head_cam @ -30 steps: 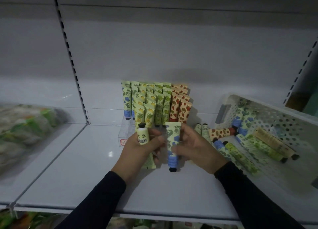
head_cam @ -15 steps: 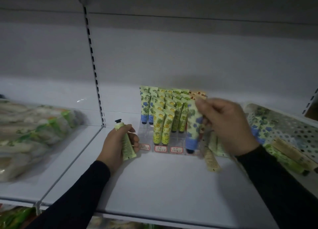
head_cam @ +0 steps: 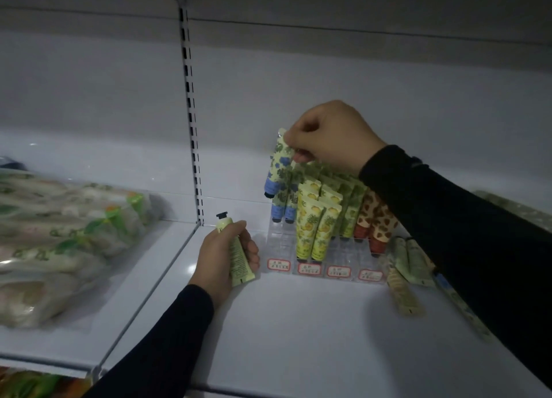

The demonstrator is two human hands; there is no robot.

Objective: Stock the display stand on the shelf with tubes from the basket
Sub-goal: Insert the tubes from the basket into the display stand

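- The right hand (head_cam: 325,137) has carried the blue tube (head_cam: 277,166) from the front of the stand (head_cam: 325,248) up over its back left corner; it pinches the crimped top end, cap hanging down above the blue row.
- I'd judge the tube is about to drop into a back slot of the stand, so this one is nearly stocked.
- The left hand (head_cam: 224,254), just left of the stand, has barely shifted: fingers curled round a pale green tube (head_cam: 237,254), cap up, waiting its turn.
- More loose tubes (head_cam: 403,281) lie on the shelf right of the stand.
- The right sleeve covers the stand's right side and the basket, so I can't tell how many tubes remain.
- The target slot is hidden behind the blue row; light is dim, labels unreadable.
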